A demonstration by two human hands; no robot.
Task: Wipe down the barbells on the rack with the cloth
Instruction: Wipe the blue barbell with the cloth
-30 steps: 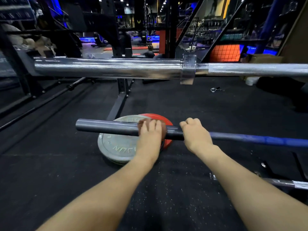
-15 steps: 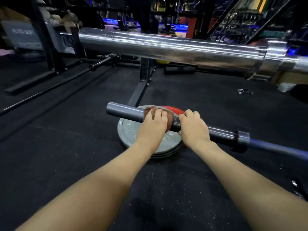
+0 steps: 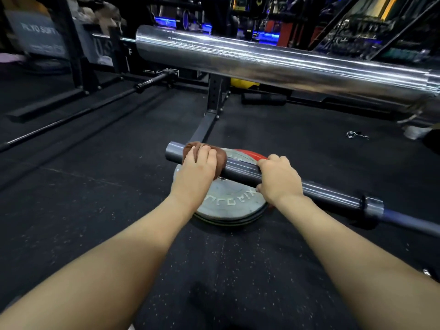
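A dark grey barbell sleeve (image 3: 240,170) runs from centre left down to the right, ending in a collar (image 3: 373,207) and a blue shaft. My left hand (image 3: 197,170) grips a brown cloth (image 3: 220,157) wrapped over the sleeve near its open end. My right hand (image 3: 278,179) holds the same sleeve a little further right, fingers curled over the top. Above and behind, a thick chrome barbell sleeve (image 3: 273,65) crosses the view, untouched.
Under the sleeve lies a stack of weight plates, grey (image 3: 233,203) on top with a red one (image 3: 250,153) behind. A black rack upright and foot (image 3: 209,115) stand beyond. A spring clip (image 3: 354,135) lies on the black rubber floor at right; another bar (image 3: 95,103) lies at left.
My left hand has slid the cloth along the sleeve toward its open end, widening the gap to my right hand. The camera has moved closer and turned left.
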